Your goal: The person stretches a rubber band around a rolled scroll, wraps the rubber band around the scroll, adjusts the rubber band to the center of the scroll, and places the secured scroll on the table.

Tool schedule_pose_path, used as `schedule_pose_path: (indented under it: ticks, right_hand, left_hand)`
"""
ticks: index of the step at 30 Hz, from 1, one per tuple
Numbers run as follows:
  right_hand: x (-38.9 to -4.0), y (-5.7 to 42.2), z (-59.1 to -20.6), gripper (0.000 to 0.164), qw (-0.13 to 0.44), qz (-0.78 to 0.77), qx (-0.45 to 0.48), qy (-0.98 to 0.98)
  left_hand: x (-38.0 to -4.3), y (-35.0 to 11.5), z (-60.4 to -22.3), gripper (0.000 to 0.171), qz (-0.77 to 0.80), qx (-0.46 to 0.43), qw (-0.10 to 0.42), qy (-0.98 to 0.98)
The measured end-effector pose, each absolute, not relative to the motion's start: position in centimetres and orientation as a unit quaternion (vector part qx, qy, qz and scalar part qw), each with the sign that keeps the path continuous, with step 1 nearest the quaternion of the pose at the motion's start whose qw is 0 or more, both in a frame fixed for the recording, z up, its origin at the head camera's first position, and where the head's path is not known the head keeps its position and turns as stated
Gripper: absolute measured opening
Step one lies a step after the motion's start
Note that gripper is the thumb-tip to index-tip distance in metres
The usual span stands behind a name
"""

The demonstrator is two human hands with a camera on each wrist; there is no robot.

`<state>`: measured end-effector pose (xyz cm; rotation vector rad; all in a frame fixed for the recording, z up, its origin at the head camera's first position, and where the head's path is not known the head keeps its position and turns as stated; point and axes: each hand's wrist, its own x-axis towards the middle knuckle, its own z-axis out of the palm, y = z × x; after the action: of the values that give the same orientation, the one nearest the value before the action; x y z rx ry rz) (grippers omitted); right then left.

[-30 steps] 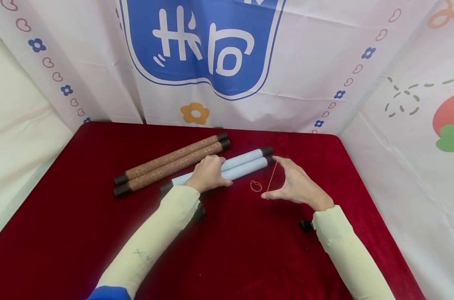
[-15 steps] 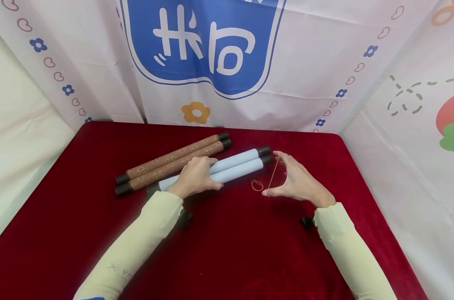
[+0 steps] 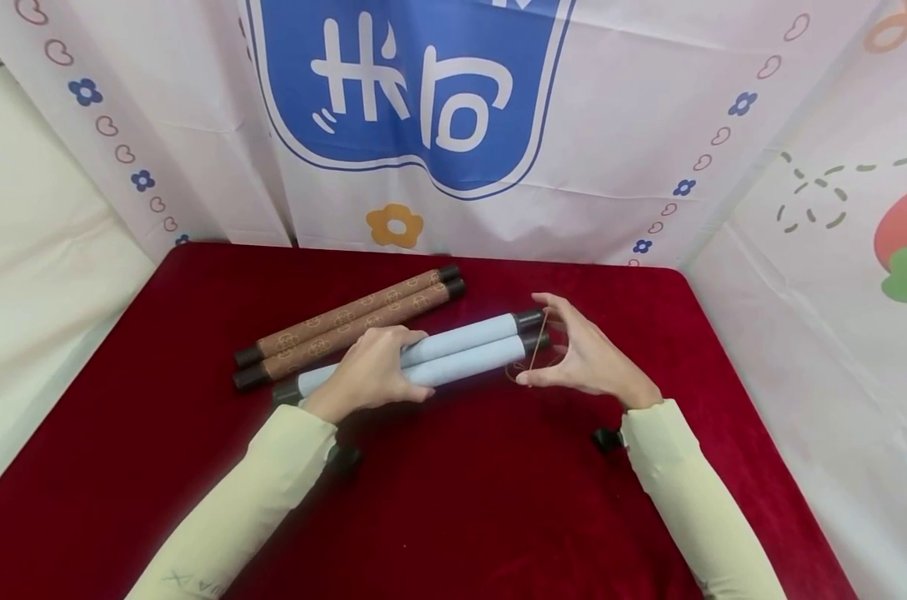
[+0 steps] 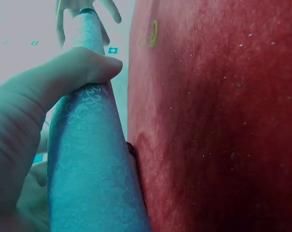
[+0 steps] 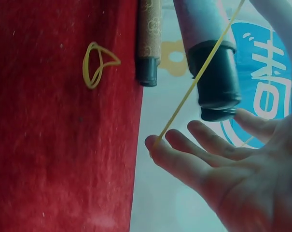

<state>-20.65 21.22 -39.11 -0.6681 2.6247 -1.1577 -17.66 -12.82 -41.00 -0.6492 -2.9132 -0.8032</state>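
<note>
My left hand (image 3: 374, 371) grips two light blue rolled scrolls (image 3: 461, 337) with black end caps (image 3: 530, 320), lying side by side. In the left wrist view, the thumb presses across the nearer patterned blue roll (image 4: 90, 150). The scrolls tilt, their right ends lifted off the cloth. A thin yellow-brown rubber band (image 5: 199, 77) stretches between thumb and fingers of my right hand (image 3: 592, 358), which are spread wide. The black ends point into that spread, close to the band. Whether the band has passed over them, I cannot tell.
Two brown patterned scrolls (image 3: 348, 321) with black ends lie together behind the blue pair. A loose rubber band (image 5: 90, 70) rests on the red velvet table (image 3: 453, 500). White printed curtains (image 3: 611, 167) enclose the back and sides.
My left hand first drew the blue scrolls left, then raised their right ends. My right hand moved slightly up and left, so the stretched band now stands at the scroll ends.
</note>
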Motion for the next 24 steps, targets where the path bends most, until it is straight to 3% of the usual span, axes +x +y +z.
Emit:
schedule_pose_path:
  ticks: [9, 17, 24]
  right_hand:
    - [-20.5, 19.9, -39.4, 0.098, 0.108, -0.442, -0.238, 0.858]
    - [-20.4, 18.7, -40.0, 0.072, 0.112, -0.491, -0.231, 0.832]
    - [-20.1, 18.1, -39.9, 0.061, 0.160, -0.502, -0.192, 0.828]
  left_hand:
    - [-16.4, -13.5, -40.6, 0.076, -0.276, -0.232, 0.038, -0.932]
    - [-15.9, -14.1, -40.6, 0.074, -0.280, -0.250, 0.038, -0.926]
    - [-15.6, -14.2, -40.6, 0.074, -0.261, -0.257, 0.042, -0.929]
